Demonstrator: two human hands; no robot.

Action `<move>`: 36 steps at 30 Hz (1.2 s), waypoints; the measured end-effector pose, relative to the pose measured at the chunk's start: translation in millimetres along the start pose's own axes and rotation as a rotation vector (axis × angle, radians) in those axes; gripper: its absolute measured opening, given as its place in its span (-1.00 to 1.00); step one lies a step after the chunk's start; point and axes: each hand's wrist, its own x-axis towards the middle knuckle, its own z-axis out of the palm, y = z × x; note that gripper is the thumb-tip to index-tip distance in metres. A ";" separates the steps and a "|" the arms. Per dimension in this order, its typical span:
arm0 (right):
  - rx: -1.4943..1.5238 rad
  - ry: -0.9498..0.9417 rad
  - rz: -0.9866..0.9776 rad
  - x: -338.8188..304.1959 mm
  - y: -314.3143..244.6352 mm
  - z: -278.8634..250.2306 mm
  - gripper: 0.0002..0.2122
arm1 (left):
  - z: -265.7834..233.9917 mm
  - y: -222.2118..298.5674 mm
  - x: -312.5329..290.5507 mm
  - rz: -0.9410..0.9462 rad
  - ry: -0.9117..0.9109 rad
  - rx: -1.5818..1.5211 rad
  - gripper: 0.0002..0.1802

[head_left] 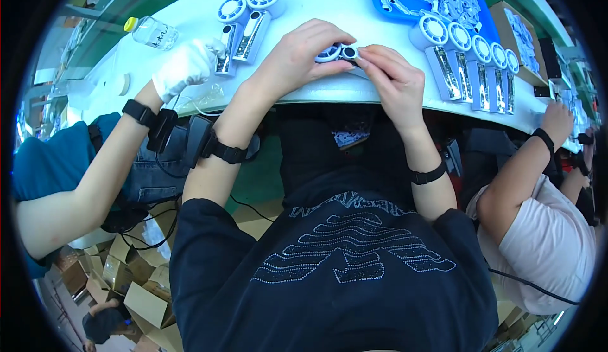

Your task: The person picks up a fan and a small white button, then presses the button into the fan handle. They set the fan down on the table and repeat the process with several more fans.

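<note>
Just over the table's near edge I hold a white-and-grey handheld fan [328, 54], its round grille partly hidden by fingers. My left hand [297, 59] is closed around the fan's head. With thumb and fingertips, my right hand [398, 84] pinches the end beside a dark round opening [349, 53]; whether a small separate part is in that pinch is too small to tell. To the left lie two similar fans [252, 35] with silvery handles. On the right, several more fans [443, 73] are lined up side by side, handles toward me.
A blue tray [405, 11] of small grey-white parts sits at the far right, beside a cardboard box [539, 67] of parts. A yellow-capped bottle [155, 34] stands far left. A co-worker's gloved hand [183, 70] is near the left fans; another person's hand [557, 122] is at right.
</note>
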 end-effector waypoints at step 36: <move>-0.124 0.240 -0.338 -10.0 -0.4 1.5 -0.77 | 15.4 17.3 -9.6 -0.122 0.178 -0.124 -0.45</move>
